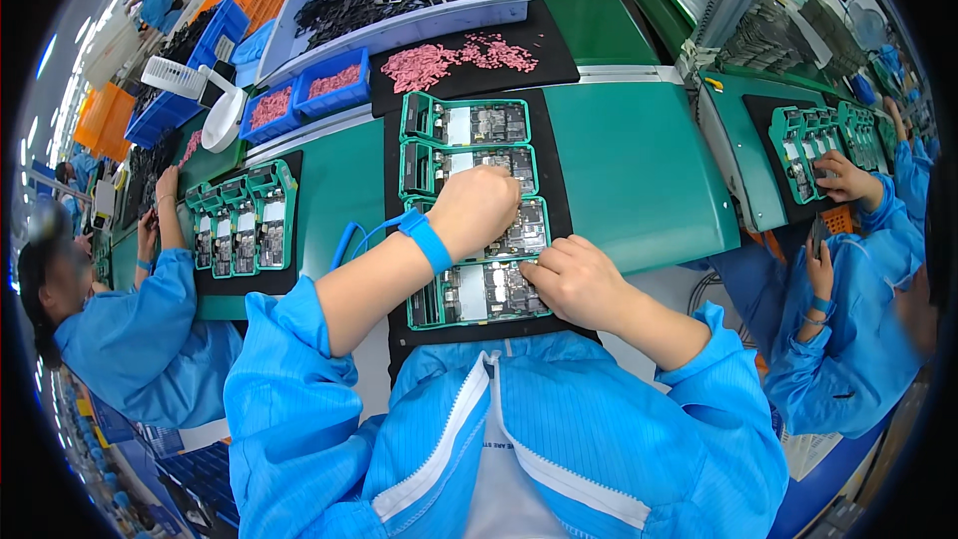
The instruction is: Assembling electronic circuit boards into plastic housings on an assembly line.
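Boards sit in four green trays running back from the surface's front edge. Left hand is curled over the second-nearest, right hand bent at the nearest's right side; can't tell if either grip holds anything. Wrist cord could snag a tray if the left hand swings wide, imo.

4 trays, apparently touching, line a mat, 2 small bins behind-left.
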A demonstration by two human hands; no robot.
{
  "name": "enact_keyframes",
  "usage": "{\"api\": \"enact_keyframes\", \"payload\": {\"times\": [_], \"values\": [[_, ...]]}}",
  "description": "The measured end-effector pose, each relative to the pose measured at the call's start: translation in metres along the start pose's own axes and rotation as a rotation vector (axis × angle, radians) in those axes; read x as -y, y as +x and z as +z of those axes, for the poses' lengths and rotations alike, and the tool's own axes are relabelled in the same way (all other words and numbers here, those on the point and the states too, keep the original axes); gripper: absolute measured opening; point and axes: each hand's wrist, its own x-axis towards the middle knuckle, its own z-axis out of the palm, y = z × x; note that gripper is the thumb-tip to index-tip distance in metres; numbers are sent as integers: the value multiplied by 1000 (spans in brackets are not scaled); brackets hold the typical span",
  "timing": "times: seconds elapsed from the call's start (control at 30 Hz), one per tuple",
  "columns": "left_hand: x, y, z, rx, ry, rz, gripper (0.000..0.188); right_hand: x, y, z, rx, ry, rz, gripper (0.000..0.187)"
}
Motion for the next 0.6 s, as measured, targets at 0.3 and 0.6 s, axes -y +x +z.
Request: {"api": "enact_keyframes", "payload": {"times": [0.3, 0.6], "values": [[-4, 6, -1, 71, 123, 93, 8, -5, -4, -2, 14, 28, 19, 23], [2, -10, -14, 39, 47, 160, 9, -43, 28, 3, -160, 90, 175, 21]]}}
